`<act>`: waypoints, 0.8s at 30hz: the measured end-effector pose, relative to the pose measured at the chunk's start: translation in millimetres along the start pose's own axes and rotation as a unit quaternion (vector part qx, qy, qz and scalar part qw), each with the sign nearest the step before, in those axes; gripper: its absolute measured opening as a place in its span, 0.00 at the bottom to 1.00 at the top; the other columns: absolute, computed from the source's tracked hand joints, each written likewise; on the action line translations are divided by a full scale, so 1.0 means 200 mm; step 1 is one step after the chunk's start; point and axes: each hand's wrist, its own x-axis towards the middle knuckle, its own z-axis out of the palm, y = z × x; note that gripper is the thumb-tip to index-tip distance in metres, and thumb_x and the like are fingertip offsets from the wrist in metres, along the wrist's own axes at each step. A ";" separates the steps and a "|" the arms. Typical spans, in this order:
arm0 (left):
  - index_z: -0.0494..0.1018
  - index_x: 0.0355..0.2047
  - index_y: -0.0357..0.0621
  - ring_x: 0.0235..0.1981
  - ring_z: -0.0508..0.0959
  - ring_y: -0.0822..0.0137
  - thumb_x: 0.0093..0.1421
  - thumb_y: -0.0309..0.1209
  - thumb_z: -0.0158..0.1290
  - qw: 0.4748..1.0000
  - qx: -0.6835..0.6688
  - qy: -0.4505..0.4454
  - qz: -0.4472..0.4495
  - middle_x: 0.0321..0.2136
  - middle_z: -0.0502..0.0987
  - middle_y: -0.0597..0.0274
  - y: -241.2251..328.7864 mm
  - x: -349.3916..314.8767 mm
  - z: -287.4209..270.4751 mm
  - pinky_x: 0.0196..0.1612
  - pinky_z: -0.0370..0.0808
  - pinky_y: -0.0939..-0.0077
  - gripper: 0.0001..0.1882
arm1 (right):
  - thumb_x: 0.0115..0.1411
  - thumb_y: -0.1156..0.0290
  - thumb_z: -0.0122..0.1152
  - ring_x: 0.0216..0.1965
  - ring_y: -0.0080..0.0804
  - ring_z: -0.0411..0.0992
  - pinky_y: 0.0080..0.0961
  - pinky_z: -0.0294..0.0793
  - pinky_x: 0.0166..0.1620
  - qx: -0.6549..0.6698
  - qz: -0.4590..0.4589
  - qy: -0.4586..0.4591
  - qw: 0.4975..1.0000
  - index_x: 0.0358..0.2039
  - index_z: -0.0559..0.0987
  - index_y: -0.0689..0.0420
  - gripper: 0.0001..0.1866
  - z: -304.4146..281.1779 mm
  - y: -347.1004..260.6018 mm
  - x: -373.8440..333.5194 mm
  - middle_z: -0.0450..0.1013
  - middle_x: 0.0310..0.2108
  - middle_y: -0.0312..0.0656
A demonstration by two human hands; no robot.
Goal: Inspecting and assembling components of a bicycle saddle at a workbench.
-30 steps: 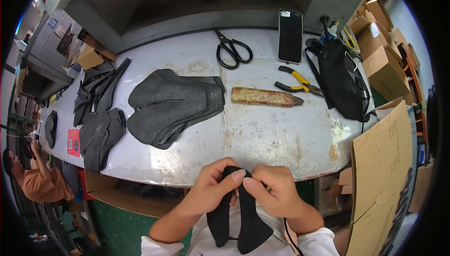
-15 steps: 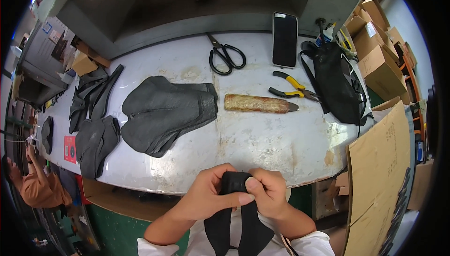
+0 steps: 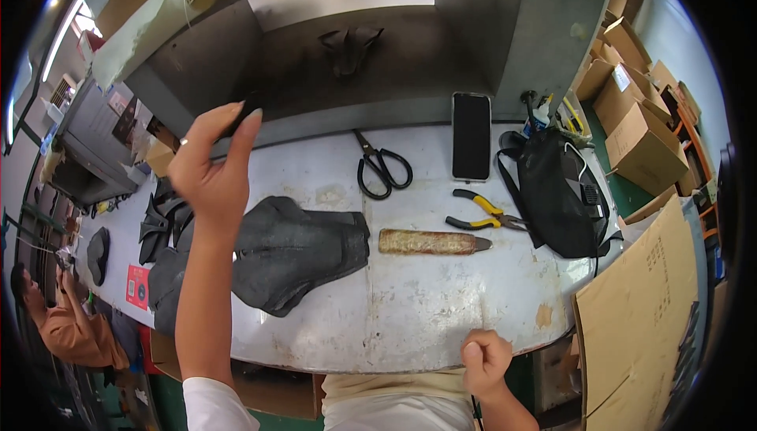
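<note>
My left hand (image 3: 211, 167) is raised over the back left of the table, before the grey open-fronted metal box. Its thumb and fingers pinch a black leather-like piece (image 3: 246, 114), of which little shows against the dark interior. Low at the table's front edge, my right hand (image 3: 485, 358) is curled closed with nothing visible in it. Between the hands lies a stack of dark grey leather-like cut pieces (image 3: 303, 253), partly behind my left forearm. A tape-wrapped knife (image 3: 430, 242) rests to its right. Inside the box sits another dark shaped piece (image 3: 348, 48).
Black-handled scissors (image 3: 382, 167), a phone (image 3: 471, 136), yellow-and-black pliers (image 3: 489, 212) and a black bag (image 3: 558, 194) lie along the back and right. More dark pieces (image 3: 162, 222) are at left. Cardboard (image 3: 639, 305) stands at right. A co-worker (image 3: 75, 324) is at far left.
My left hand has left my right and swung up and left toward the metal box, carrying the black piece. My right hand has let go and moved right. The view has tilted up.
</note>
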 end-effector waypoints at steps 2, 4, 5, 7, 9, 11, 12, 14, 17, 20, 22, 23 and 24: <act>0.79 0.34 0.34 0.35 0.82 0.61 0.53 0.25 0.65 0.995 0.040 -0.074 0.046 0.34 0.82 0.51 -0.21 0.02 0.08 0.41 0.76 0.74 0.10 | 0.61 0.69 0.59 0.14 0.30 0.64 0.24 0.61 0.20 -0.006 -0.033 0.011 0.999 0.25 0.73 0.59 0.10 0.02 -0.03 0.05 0.67 0.16 0.41; 0.79 0.37 0.35 0.42 0.81 0.53 0.58 0.33 0.61 0.966 0.092 -0.181 -0.163 0.38 0.81 0.49 -0.37 -0.10 0.19 0.46 0.75 0.67 0.13 | 0.60 0.71 0.60 0.14 0.32 0.65 0.25 0.61 0.19 -0.004 -0.049 -0.010 0.999 0.24 0.73 0.59 0.10 0.02 -0.03 0.06 0.68 0.16 0.41; 0.79 0.41 0.37 0.50 0.77 0.50 0.61 0.38 0.57 0.964 0.148 -0.192 -0.108 0.45 0.79 0.48 -0.49 -0.18 0.24 0.54 0.70 0.58 0.16 | 0.57 0.72 0.61 0.14 0.35 0.66 0.27 0.62 0.19 -0.010 -0.055 0.003 0.998 0.22 0.73 0.59 0.10 0.03 -0.03 0.05 0.68 0.16 0.41; 0.77 0.45 0.38 0.56 0.72 0.49 0.60 0.37 0.57 0.947 0.171 -0.262 -0.064 0.50 0.76 0.48 -0.49 -0.27 0.37 0.61 0.63 0.52 0.17 | 0.57 0.72 0.62 0.14 0.36 0.66 0.27 0.63 0.19 -0.027 -0.074 0.011 0.997 0.22 0.73 0.59 0.10 0.01 -0.01 0.05 0.68 0.16 0.42; 0.77 0.45 0.36 0.56 0.72 0.50 0.60 0.36 0.57 0.943 0.147 -0.289 -0.070 0.50 0.76 0.47 -0.52 -0.27 0.50 0.62 0.62 0.54 0.17 | 0.54 0.73 0.63 0.14 0.39 0.66 0.29 0.64 0.19 -0.048 -0.103 0.019 0.993 0.21 0.73 0.58 0.09 0.01 0.00 0.05 0.67 0.15 0.42; 0.77 0.45 0.39 0.61 0.67 0.49 0.59 0.41 0.58 0.931 0.096 -0.337 -0.104 0.55 0.72 0.46 -0.56 -0.21 0.63 0.63 0.58 0.47 0.20 | 0.54 0.73 0.64 0.13 0.38 0.66 0.29 0.64 0.19 -0.060 -0.118 0.005 0.991 0.20 0.72 0.58 0.10 0.00 -0.01 0.07 0.67 0.14 0.42; 0.77 0.45 0.39 0.61 0.67 0.49 0.59 0.41 0.58 0.933 0.095 -0.331 -0.103 0.55 0.72 0.46 -0.56 -0.19 0.69 0.63 0.58 0.47 0.20 | 0.53 0.73 0.64 0.13 0.38 0.67 0.29 0.64 0.19 -0.069 -0.129 -0.010 0.989 0.20 0.72 0.58 0.10 0.00 -0.03 0.08 0.67 0.14 0.42; 0.76 0.46 0.42 0.65 0.60 0.45 0.57 0.49 0.57 0.925 0.262 -0.268 -0.055 0.58 0.68 0.44 -0.53 -0.18 0.83 0.65 0.54 0.42 0.25 | 0.54 0.76 0.64 0.17 0.43 0.70 0.34 0.68 0.20 -0.109 -0.190 0.035 0.975 0.23 0.74 0.60 0.07 0.03 -0.06 0.06 0.71 0.19 0.49; 0.76 0.45 0.42 0.65 0.56 0.43 0.54 0.52 0.58 0.921 0.283 -0.249 -0.092 0.59 0.65 0.44 -0.51 -0.22 0.95 0.66 0.50 0.41 0.27 | 0.54 0.78 0.62 0.20 0.47 0.70 0.35 0.70 0.25 -0.117 -0.164 0.022 0.979 0.27 0.74 0.63 0.05 0.04 -0.06 0.05 0.72 0.23 0.50; 0.74 0.39 0.41 0.60 0.64 0.46 0.54 0.46 0.58 0.938 0.090 -0.316 0.111 0.52 0.71 0.47 -0.31 -0.16 0.89 0.63 0.59 0.44 0.21 | 0.54 0.77 0.62 0.19 0.46 0.70 0.35 0.69 0.24 -0.118 -0.166 0.041 0.978 0.26 0.74 0.63 0.06 0.04 -0.05 0.06 0.72 0.22 0.50; 0.72 0.36 0.41 0.55 0.69 0.48 0.51 0.39 0.60 0.921 0.035 -0.313 0.231 0.48 0.73 0.49 -0.30 -0.20 0.84 0.59 0.64 0.48 0.17 | 0.54 0.78 0.62 0.19 0.46 0.69 0.35 0.68 0.24 -0.104 -0.164 0.034 0.980 0.26 0.74 0.63 0.05 0.05 -0.08 0.06 0.71 0.22 0.50; 0.71 0.33 0.41 0.51 0.73 0.50 0.49 0.32 0.62 0.886 -0.021 -0.309 0.346 0.44 0.75 0.50 -0.29 -0.22 0.80 0.55 0.70 0.52 0.15 | 0.54 0.78 0.62 0.19 0.46 0.69 0.35 0.68 0.24 -0.100 -0.167 0.032 0.980 0.26 0.74 0.63 0.05 0.05 -0.09 0.07 0.71 0.22 0.50; 0.71 0.33 0.41 0.51 0.73 0.50 0.49 0.32 0.62 0.886 -0.015 -0.310 0.345 0.44 0.75 0.50 -0.27 -0.25 0.74 0.55 0.70 0.52 0.15 | 0.54 0.77 0.63 0.17 0.44 0.67 0.35 0.66 0.22 -0.102 -0.171 0.043 0.979 0.24 0.73 0.62 0.07 0.06 -0.10 0.09 0.70 0.19 0.49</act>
